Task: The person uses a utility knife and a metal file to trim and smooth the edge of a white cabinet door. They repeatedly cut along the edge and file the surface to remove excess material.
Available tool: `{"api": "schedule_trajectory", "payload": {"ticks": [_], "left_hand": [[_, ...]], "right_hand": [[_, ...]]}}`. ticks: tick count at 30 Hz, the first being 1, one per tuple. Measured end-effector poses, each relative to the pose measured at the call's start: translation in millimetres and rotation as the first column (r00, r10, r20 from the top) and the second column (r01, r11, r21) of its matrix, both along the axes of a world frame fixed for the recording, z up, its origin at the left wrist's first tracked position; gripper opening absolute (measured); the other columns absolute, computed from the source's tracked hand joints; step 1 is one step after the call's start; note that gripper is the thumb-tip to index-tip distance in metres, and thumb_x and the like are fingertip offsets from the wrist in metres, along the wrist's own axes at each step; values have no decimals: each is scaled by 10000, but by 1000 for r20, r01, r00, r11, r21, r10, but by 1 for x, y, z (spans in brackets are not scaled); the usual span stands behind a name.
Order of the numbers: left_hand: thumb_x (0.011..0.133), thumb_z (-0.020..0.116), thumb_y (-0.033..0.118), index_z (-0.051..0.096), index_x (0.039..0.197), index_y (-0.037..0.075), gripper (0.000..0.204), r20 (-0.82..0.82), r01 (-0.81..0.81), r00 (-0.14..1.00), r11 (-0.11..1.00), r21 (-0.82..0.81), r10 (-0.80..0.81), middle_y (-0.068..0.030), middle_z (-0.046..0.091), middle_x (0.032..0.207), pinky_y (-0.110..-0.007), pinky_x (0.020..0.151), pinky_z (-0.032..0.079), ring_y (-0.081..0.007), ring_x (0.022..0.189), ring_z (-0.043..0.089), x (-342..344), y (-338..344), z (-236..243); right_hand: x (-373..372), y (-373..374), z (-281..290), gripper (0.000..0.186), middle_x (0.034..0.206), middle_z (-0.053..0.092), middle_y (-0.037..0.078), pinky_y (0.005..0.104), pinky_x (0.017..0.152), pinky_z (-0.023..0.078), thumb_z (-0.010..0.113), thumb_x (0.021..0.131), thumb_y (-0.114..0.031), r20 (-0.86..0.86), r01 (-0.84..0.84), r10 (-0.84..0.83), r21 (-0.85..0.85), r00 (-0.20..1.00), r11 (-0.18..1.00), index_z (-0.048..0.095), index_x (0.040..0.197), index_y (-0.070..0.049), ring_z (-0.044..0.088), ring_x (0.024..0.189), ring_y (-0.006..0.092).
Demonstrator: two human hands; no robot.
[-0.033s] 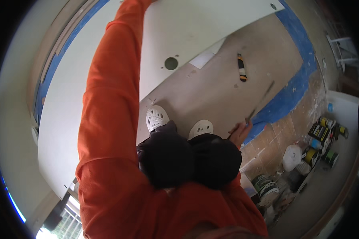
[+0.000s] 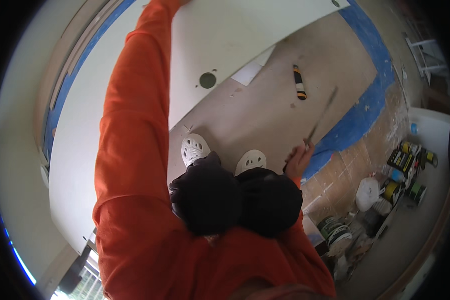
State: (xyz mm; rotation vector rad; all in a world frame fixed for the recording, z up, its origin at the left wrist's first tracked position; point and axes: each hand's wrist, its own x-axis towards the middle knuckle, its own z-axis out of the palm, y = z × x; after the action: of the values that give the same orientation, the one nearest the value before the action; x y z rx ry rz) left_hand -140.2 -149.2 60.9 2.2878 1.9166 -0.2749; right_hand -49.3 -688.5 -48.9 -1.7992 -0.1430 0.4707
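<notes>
My left arm in an orange sleeve reaches forward over a large white panel (image 2: 200, 45) with a round hole in it. Only a sliver of my left hand (image 2: 183, 2) shows at the top edge, over the panel; its fingers are out of sight. Low beside my right knee, my right hand (image 2: 299, 159) is closed around the end of a long, thin, dark blade (image 2: 325, 113). The blade points forward and slightly right, above the floor. Farther ahead on the floor lies a black, yellow-banded elongated object (image 2: 299, 82), apart from the blade.
Blue sheeting (image 2: 357, 125) runs along the right floor edge beside brown tiles (image 2: 352, 162). Several cans and containers stand at the right, among them a white tub (image 2: 367, 194) and a dark bucket (image 2: 334, 230). White paper (image 2: 247, 73) lies partly under the panel. White shoes (image 2: 195, 148) are near its edge.
My right hand and the blade have moved slightly forward, with more of the fingers now showing. The whole view has shifted a little. My left arm still reaches over the panel.
</notes>
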Motion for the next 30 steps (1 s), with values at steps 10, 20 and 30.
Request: {"api": "schedule_trajectory", "payload": {"ticks": [10,20,30], "left_hand": [[756,541,759,319,1493,239,929,205,142,965,983,117,-164,-173,147,1581,-493,1177,127,-377,1459,82,-12,23,-20],[955,373,548,314,1489,259,610,210,475,793,796,374,-572,-165,208,1567,-522,1176,95,-368,1451,150,37,-57,-30],[945,449,483,380,1452,202,584,116,496,759,684,535,-641,-211,329,1499,-563,1124,205,-416,1394,267,30,-57,-41]], "right_hand": [[26,110,26,260,605,506,148,385,505,391,464,1000,-239,334,-462,478,-132,812,877,514,892,-8,483,516,320],[15,133,34,312,600,547,216,527,539,419,426,1010,-298,366,-447,603,-428,709,786,485,854,-35,556,601,458],[78,200,51,353,665,582,255,559,588,438,420,1001,-348,373,-265,471,-485,800,833,537,874,-39,575,665,479]]}}
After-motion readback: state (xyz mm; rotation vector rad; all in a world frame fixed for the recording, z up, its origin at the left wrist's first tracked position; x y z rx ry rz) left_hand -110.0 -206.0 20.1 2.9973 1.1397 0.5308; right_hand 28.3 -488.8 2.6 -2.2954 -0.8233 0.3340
